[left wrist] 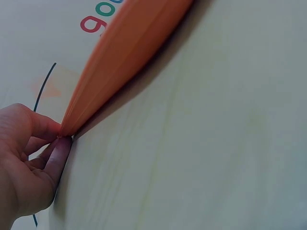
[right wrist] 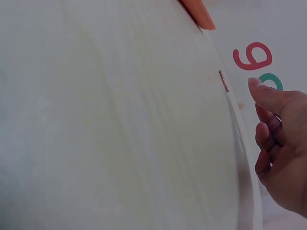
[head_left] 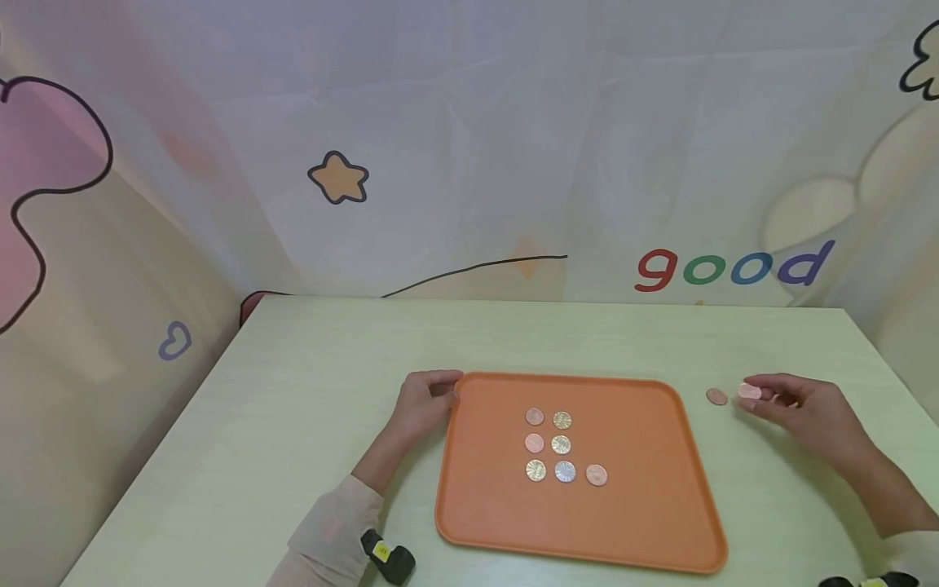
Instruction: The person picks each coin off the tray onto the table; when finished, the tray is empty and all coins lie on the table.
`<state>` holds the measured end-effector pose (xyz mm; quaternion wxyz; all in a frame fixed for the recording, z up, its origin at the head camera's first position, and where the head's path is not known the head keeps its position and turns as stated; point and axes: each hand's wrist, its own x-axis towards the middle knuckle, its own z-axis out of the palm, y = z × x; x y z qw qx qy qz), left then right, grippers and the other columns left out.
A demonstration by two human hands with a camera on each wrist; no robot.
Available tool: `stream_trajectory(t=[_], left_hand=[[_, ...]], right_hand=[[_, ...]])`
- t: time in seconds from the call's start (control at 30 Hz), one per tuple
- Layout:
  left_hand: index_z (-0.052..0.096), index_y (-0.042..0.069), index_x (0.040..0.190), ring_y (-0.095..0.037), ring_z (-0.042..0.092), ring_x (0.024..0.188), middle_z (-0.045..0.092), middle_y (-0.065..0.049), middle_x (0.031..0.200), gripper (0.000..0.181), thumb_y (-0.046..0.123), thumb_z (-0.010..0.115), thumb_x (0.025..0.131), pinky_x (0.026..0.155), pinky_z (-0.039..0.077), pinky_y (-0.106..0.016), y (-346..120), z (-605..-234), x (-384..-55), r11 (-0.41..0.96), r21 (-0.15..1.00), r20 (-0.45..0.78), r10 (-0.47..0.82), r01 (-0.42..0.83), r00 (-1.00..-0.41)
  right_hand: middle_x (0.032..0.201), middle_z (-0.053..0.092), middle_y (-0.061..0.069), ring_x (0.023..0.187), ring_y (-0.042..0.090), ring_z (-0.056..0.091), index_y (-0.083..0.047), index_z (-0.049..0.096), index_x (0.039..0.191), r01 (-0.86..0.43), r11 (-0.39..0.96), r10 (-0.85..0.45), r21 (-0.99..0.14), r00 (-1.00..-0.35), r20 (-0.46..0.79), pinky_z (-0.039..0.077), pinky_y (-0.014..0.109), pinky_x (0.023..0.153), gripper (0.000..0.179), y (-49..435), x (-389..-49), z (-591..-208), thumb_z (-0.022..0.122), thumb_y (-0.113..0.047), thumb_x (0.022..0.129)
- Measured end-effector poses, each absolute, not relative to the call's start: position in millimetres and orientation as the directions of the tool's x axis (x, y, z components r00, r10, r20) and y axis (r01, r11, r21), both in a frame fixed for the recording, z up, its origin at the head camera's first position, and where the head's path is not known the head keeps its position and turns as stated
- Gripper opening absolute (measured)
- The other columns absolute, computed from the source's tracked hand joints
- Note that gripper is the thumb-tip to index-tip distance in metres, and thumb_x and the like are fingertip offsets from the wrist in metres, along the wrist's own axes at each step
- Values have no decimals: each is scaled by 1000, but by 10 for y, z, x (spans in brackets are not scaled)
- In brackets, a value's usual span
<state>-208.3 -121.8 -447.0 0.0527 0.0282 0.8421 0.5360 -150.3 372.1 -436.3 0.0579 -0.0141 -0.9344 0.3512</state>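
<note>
- The tabletop (head_left: 220, 456) carries everything I can see in hand.
- The tray (head_left: 645, 456) has seven coins (head_left: 565, 471) lying flat on it, in three rows.
- The left grip (head_left: 424, 405) pinches the tray's far left corner.
- The right grip (head_left: 814, 416), off the tray's right side, has fingertips closed on the held coin (head_left: 749, 391).
- The loose coin (head_left: 716, 397) lies between tray and right grip, the nearer one.

one loose coin (head_left: 716, 397) sits between the right hand (head_left: 810, 412) and the rimmed orange tray (head_left: 645, 456); open room lies right of its seven coins (head_left: 561, 444); the left hand (head_left: 421, 403) blocks the far left corner.
</note>
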Motion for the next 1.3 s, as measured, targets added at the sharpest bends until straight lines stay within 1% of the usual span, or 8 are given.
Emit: stream_trajectory(t=[0.13,0.33,0.43,0.63,0.83,0.9,1.27,1.3], left_hand=[[72,-2,123,-30,69,110,72,-20,122,34,-4,61,90,84,58,-30,-1214,-4478,-2090,425,905,-62,102,-12,-993],[72,-2,123,-31,68,112,72,-20,123,34,-4,61,91,85,59,-32,-1208,-4473,-2090,421,907,-66,93,-21,-993],[72,-1,123,-30,68,112,72,-20,123,34,-4,61,90,84,59,-31,-1209,-4469,-2088,417,909,-67,94,-22,-993],[73,-2,121,-28,69,107,73,-20,120,35,-5,60,89,79,57,-27,-1222,-4482,-2088,403,915,-55,97,-11,-994],[73,-3,121,-28,69,105,72,-21,120,35,-5,60,89,77,56,-24,-1228,-4489,-2093,406,914,-49,104,-2,-993],[73,-3,121,-28,69,105,72,-21,120,35,-5,60,88,77,56,-24,-1225,-4483,-2092,411,912,-47,105,0,-993],[73,-2,121,-28,69,107,73,-20,120,35,-4,61,88,79,56,-25,-1217,-4477,-2095,415,910,-63,94,-18,-994],[73,-2,121,-28,69,107,73,-20,120,35,-5,61,88,78,56,-25,-1217,-4480,-2095,416,909,-61,94,-17,-994]], right_hand=[[75,55,-22,68,-2,44,9,68,119,-9,792,80,-611,-990,118,37,22,53,45,3814,-1503,-4398,77,-26,91],[83,62,-5,69,-2,41,8,68,119,34,835,90,-549,-993,76,37,19,57,49,3897,-1538,-4457,74,-34,93],[86,65,-3,69,-4,42,7,69,120,24,842,75,-539,-994,73,39,18,58,49,3920,-1561,-4473,73,-34,94],[87,66,-10,71,-8,43,5,70,120,21,833,56,-553,-997,46,41,15,60,48,3922,-1603,-4478,72,-36,94],[82,58,-30,73,-10,44,7,69,122,20,803,48,-595,-998,30,42,13,62,50,3902,-1604,-4461,72,-35,95],[82,57,-33,74,-11,44,9,68,122,16,795,44,-607,-999,31,42,12,63,50,3901,-1599,-4458,72,-33,95],[83,53,-41,77,-23,41,8,67,125,24,792,45,-610,-999,20,42,8,64,50,3905,-1601,-4460,74,-30,94],[86,57,-38,78,-24,40,8,67,125,26,791,46,-611,-999,17,42,7,64,50,3905,-1603,-4460,74,-30,94]])
